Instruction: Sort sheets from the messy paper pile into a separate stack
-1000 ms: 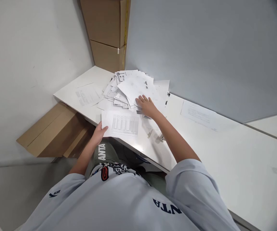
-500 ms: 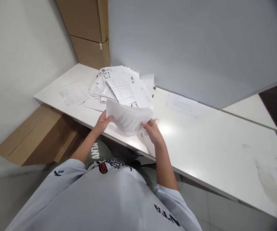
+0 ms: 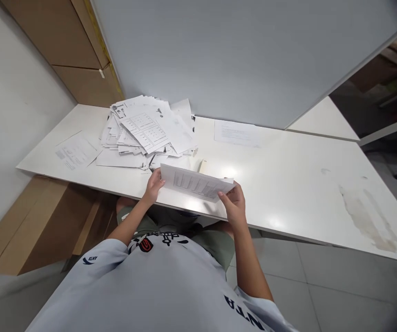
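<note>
Between my two hands a printed sheet of paper (image 3: 195,181) is held up above the front edge of the white table. My left hand (image 3: 154,185) pinches its left end, thumb in front. At the right end, my right hand (image 3: 233,201) grips the sheet with the thumb on the printed face and fingers behind. The sheet is tilted, so its print is too small to read. Just beyond it lies a messy pile of printed papers (image 3: 146,129). A small pale yellowish piece (image 3: 202,166) shows behind the sheet's upper edge.
A single sheet (image 3: 76,150) lies left of the pile, and another paper (image 3: 237,133) lies against the grey partition (image 3: 219,60). Brown cardboard boxes (image 3: 81,83) stand at the back left. An open carton (image 3: 46,221) sits below the table's left end.
The view has swung to the right, so the table's contents appear further left. The sheet has tipped flatter to my view, showing less of its face. Both hands keep their hold.
</note>
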A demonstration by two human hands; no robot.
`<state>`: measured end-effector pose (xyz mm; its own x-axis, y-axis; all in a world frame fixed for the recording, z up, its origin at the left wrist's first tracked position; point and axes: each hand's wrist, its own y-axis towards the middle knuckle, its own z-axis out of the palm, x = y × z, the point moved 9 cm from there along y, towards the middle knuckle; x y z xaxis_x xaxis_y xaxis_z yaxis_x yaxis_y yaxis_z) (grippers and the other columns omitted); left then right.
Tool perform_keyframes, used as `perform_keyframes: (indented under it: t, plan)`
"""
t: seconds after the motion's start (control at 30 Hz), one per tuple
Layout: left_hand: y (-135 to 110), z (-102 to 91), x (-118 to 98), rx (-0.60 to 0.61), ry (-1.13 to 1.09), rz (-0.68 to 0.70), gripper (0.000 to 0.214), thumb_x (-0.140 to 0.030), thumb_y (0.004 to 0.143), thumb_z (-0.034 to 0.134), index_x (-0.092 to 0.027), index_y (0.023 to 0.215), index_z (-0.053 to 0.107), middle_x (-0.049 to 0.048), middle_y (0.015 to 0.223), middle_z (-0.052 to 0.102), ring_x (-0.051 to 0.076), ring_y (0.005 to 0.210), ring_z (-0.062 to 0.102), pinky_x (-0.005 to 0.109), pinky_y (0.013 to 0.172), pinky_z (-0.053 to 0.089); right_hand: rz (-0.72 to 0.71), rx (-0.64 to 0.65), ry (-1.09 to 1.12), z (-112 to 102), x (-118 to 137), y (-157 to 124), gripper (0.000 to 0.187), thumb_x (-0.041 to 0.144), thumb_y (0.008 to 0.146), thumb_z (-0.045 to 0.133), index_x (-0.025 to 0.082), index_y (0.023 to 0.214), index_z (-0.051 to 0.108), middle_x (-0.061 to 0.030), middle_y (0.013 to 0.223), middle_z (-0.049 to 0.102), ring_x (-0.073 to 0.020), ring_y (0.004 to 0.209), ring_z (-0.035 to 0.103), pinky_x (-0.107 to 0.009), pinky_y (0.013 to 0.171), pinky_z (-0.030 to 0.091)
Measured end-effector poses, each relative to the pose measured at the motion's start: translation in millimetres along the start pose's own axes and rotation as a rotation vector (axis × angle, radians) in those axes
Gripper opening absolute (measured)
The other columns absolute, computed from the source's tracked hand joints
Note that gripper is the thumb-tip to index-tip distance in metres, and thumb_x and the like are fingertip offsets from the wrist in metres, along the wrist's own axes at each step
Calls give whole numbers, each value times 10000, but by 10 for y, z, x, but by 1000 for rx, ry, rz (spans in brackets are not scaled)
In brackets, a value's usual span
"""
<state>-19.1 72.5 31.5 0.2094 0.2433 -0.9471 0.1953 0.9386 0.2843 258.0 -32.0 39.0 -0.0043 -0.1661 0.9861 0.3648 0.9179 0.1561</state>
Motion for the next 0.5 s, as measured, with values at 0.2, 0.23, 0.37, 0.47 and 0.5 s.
perform_keyframes:
  t: [0.2,0.23,0.37,0.47,0.5]
  plan:
    - [-26,46,7,-52,79,4,453,-510,834,648,-198,1161,621,88,1065,696,273,1069,637,381,933,502,42,37,3,83,-12,-2,365,417,808,693,238,1118,620,-73,1108,682,-231,1066,616,-411,960,482]
    - [-39,22,12,-71,91,5,439,-502,837,643,-194,1149,625,82,1040,703,267,1046,644,374,917,506,48,30,5,81,-29,-21,342,427,811,684,234,1088,632,-70,1083,689,-232,1051,620,-415,955,484]
    - [-75,-39,21,-109,132,-6,379,-461,828,643,-183,1086,635,62,962,707,243,956,657,337,843,518,75,29,-8,96,-138,-143,319,472,812,652,221,1009,668,-69,1019,711,-242,1012,631,-422,937,487]
    - [-76,8,10,-122,159,-50,307,-430,843,612,-182,1023,635,52,922,698,214,887,652,310,800,516,93,1,-40,58,-208,-256,344,505,819,623,214,994,681,-67,979,720,-248,994,632,-402,904,495]
    - [-76,38,-3,-131,168,-64,286,-420,849,598,-183,1004,633,48,910,695,206,866,648,304,789,515,106,-12,-58,24,-227,-289,345,507,825,616,212,990,686,-64,957,721,-245,973,634,-390,883,500]
